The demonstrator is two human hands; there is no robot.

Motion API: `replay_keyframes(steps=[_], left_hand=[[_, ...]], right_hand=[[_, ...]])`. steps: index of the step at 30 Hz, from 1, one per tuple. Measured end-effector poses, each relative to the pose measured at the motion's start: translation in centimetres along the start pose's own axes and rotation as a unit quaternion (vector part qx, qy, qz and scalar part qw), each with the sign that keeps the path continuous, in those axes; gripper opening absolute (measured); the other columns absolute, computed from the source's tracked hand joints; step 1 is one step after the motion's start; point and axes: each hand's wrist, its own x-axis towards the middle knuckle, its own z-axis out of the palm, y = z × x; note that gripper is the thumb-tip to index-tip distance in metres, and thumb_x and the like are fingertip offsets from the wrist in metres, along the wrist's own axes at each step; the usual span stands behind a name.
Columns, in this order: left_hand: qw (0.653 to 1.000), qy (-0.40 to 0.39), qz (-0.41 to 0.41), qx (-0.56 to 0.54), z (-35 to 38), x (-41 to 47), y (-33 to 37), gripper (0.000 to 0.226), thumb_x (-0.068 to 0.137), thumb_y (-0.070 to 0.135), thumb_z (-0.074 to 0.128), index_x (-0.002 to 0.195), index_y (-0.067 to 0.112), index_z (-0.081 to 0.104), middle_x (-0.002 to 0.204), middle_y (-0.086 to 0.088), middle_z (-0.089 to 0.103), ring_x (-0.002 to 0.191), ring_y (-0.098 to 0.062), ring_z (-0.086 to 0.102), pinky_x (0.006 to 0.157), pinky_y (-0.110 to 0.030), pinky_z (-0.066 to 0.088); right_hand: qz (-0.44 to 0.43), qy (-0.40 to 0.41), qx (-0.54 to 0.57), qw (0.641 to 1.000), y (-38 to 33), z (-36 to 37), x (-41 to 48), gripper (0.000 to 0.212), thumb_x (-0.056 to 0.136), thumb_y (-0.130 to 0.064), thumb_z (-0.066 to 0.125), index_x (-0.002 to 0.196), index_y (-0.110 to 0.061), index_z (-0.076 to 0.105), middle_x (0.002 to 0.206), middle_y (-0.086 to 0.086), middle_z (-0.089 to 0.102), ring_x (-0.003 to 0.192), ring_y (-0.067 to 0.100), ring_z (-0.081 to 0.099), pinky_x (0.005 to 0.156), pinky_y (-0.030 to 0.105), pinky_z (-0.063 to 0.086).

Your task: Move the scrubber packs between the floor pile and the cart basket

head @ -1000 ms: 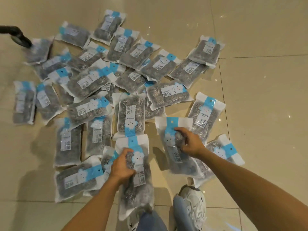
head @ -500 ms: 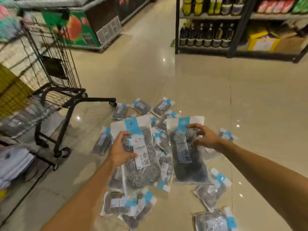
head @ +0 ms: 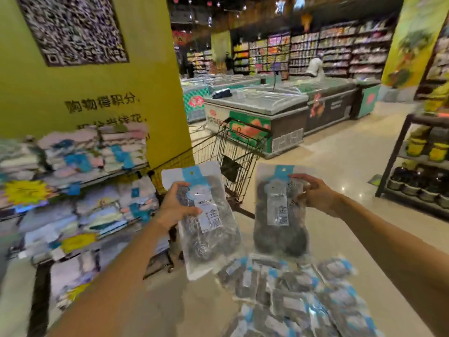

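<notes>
Left hand (head: 173, 204) and right hand (head: 315, 192) are each shown gripping one clear plastic packet of grey metal scourers, left packet (head: 206, 222) and right packet (head: 279, 210), held upright side by side above the heap of like packets (head: 298, 295) on the floor.

Supermarket aisle, seen around a wire trolley

A wire shopping cart (head: 228, 152) stands on the glossy beige tiled floor (head: 340, 171), just beside a yellow-green pillar (head: 145, 76) that bears a large QR code (head: 73, 27) and dark Chinese lettering. Left of the pillar, blurred shelves of folded cloths (head: 80, 181) carry yellow price tags. Behind the cart run glass-topped chest freezers (head: 262, 105). A dark rack with pots and yellow tubs (head: 422, 161) stands at the right, and stocked shelves (head: 315, 52) line the far wall.
</notes>
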Motion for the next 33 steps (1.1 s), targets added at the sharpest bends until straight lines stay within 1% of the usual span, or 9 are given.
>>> replay_keyframes(steps=[2, 6, 9, 13, 16, 19, 24, 28, 33], left_hand=[[0.999, 0.049, -0.003, -0.015, -4.3, 2.1, -1.7, 0.057, 0.066, -0.014, 0.074, 0.109, 0.01, 0.046, 0.103, 0.006, 0.051, 0.093, -0.017, 0.055, 0.056, -0.013, 0.052], [0.995, 0.093, -0.013, -0.03, -11.0, 8.1, -6.1, 0.05, 0.07, -0.018, 0.07, 0.105, 0.008, 0.045, 0.113, -0.011, 0.051, 0.097, -0.025, 0.053, 0.051, -0.014, 0.052], [0.997, 0.072, -0.016, -0.034, -14.8, 13.7, -9.0, 0.05, 0.07, -0.019, 0.069, 0.101, 0.012, 0.046, 0.108, -0.003, 0.05, 0.095, -0.025, 0.054, 0.053, -0.017, 0.054], [0.996, 0.034, -0.049, -0.061, -17.5, 21.1, -10.8, 0.05, 0.069, -0.018, 0.069, 0.1, 0.015, 0.048, 0.101, 0.007, 0.049, 0.093, -0.02, 0.054, 0.058, -0.02, 0.056], [0.995, 0.002, -0.063, -0.083, -17.8, 26.8, -11.5, 0.051, 0.072, -0.013, 0.07, 0.107, 0.017, 0.047, 0.105, 0.004, 0.052, 0.094, -0.023, 0.058, 0.065, -0.03, 0.059], [0.995, 0.017, -0.054, -0.084, -17.8, 33.5, -13.0, 0.056, 0.07, -0.009, 0.074, 0.108, 0.02, 0.047, 0.113, -0.002, 0.054, 0.098, -0.024, 0.058, 0.082, -0.044, 0.055], [0.992, 0.057, -0.046, -0.102, -17.1, 44.4, -17.2, 0.055, 0.069, -0.01, 0.075, 0.108, 0.02, 0.049, 0.108, 0.002, 0.056, 0.099, -0.02, 0.057, 0.083, -0.041, 0.054], [0.989, 0.071, -0.056, -0.117, -15.1, 53.8, -21.9, 0.052, 0.068, -0.016, 0.072, 0.104, 0.015, 0.053, 0.1, 0.001, 0.059, 0.097, -0.019, 0.057, 0.074, -0.026, 0.055], [0.981, 0.064, -0.138, -0.12, -11.4, 64.2, -29.1, 0.065, 0.065, -0.02, 0.071, 0.123, 0.001, 0.052, 0.119, -0.01, 0.055, 0.109, -0.024, 0.053, 0.092, -0.047, 0.05]], right_hand=[[-0.006, -0.012, 0.003, 1.0, -1.2, 3.9, 3.1, 0.062, 0.078, 0.026, 0.049, 0.125, -0.014, 0.051, 0.081, 0.007, 0.057, 0.06, 0.022, 0.051, 0.047, 0.022, 0.048], [-0.002, -0.035, 0.004, 0.999, -2.0, 11.1, 10.6, 0.058, 0.079, 0.026, 0.045, 0.12, -0.016, 0.052, 0.086, 0.009, 0.055, 0.068, 0.022, 0.049, 0.051, 0.024, 0.048], [0.003, -0.027, 0.008, 1.0, -3.0, 15.6, 16.8, 0.058, 0.078, 0.027, 0.043, 0.118, -0.015, 0.052, 0.111, 0.013, 0.054, 0.087, 0.029, 0.053, 0.054, 0.024, 0.052], [0.01, 0.017, 0.001, 1.0, -5.8, 19.1, 23.5, 0.061, 0.077, 0.027, 0.041, 0.118, -0.016, 0.051, 0.106, 0.008, 0.054, 0.092, 0.024, 0.053, 0.052, 0.019, 0.053], [0.013, 0.052, -0.002, 0.999, -7.4, 20.0, 27.8, 0.061, 0.078, 0.027, 0.044, 0.119, -0.016, 0.052, 0.095, 0.0, 0.054, 0.078, 0.015, 0.052, 0.051, 0.019, 0.052], [0.017, 0.067, -0.016, 0.998, -8.3, 20.0, 32.8, 0.06, 0.078, 0.026, 0.044, 0.12, -0.016, 0.052, 0.093, -0.002, 0.055, 0.079, 0.014, 0.053, 0.054, 0.02, 0.053], [0.007, 0.085, -0.04, 0.996, -8.4, 19.8, 44.8, 0.057, 0.077, 0.024, 0.043, 0.114, -0.018, 0.053, 0.112, 0.012, 0.052, 0.098, 0.027, 0.049, 0.058, 0.028, 0.048], [0.014, 0.07, -0.058, 0.996, -7.3, 19.3, 57.6, 0.061, 0.074, 0.026, 0.043, 0.114, -0.019, 0.054, 0.114, 0.017, 0.053, 0.093, 0.027, 0.051, 0.051, 0.022, 0.049], [0.075, 0.013, -0.079, 0.994, -4.6, 18.5, 72.2, 0.058, 0.078, 0.023, 0.049, 0.125, -0.011, 0.052, 0.104, 0.012, 0.055, 0.078, 0.016, 0.053, 0.047, 0.02, 0.051]])
